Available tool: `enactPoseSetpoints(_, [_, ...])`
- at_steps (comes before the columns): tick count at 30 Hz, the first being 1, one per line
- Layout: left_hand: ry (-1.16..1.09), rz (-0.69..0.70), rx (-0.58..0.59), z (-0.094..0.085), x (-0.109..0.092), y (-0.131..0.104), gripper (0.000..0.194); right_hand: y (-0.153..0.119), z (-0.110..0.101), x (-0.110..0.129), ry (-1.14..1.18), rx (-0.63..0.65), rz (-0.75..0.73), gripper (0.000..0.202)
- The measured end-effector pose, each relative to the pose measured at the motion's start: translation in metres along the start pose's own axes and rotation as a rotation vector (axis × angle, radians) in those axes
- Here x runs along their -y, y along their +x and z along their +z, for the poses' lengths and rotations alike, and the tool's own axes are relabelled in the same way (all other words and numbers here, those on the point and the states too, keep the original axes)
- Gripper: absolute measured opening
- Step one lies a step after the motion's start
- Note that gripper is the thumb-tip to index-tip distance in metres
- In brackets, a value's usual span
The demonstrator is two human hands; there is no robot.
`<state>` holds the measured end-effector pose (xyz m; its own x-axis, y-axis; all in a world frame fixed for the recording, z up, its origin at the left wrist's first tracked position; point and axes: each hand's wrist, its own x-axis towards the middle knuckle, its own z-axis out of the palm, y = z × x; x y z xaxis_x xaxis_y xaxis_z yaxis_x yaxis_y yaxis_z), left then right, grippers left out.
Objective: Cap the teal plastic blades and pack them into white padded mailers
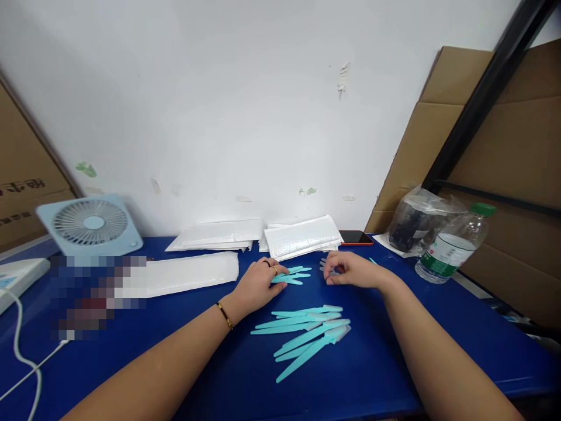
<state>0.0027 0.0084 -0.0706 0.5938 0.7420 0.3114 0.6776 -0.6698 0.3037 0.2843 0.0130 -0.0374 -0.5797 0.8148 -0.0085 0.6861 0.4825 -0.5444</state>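
Observation:
My left hand (263,283) reaches to the middle of the blue table, its fingers resting on a small group of teal pieces (298,275). To the right, my right hand (346,270) is curled with its fingertips down beside some small translucent pieces (323,265); whether it holds any of them is hidden. Nearer to me lies a fanned group of teal stick-like tools (302,345), several with clear covers at their right ends. A bit of teal shows behind my right wrist.
White padded envelopes (302,237) lie along the wall, with another envelope (184,273) at the left. A phone (356,238) is behind my right hand. A fan (93,225) stands left; a bottle (453,248) and a bagged dark container (407,222) stand right.

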Motion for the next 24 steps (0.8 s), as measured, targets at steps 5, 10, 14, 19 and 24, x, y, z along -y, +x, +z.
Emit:
enactPoseSetpoints(5, [-0.116, 0.033, 0.184, -0.003, -0.016, -0.001, 0.022, -0.004, 0.009, 0.019, -0.031, 0.326, 0.061, 0.022])
enactPoseSetpoints(10, [-0.225, -0.02, 0.315, -0.005, -0.023, -0.002, 0.023, 0.004, 0.024, 0.028, -0.071, 0.269, -0.029, 0.011])
enactPoseSetpoints(14, [-0.138, -0.05, 0.313, -0.009, -0.02, -0.001, 0.019, 0.005, 0.023, 0.027, -0.126, 0.179, -0.07, 0.008])
enactPoseSetpoints(19, [0.014, -0.123, 0.178, -0.018, -0.002, 0.001, 0.014, 0.0, 0.006, 0.007, -0.15, -0.059, 0.053, 0.009])
enactPoseSetpoints(24, [-0.063, -0.088, 0.172, -0.026, -0.006, -0.001, 0.024, -0.007, -0.002, 0.014, -0.052, -0.035, 0.075, 0.016])
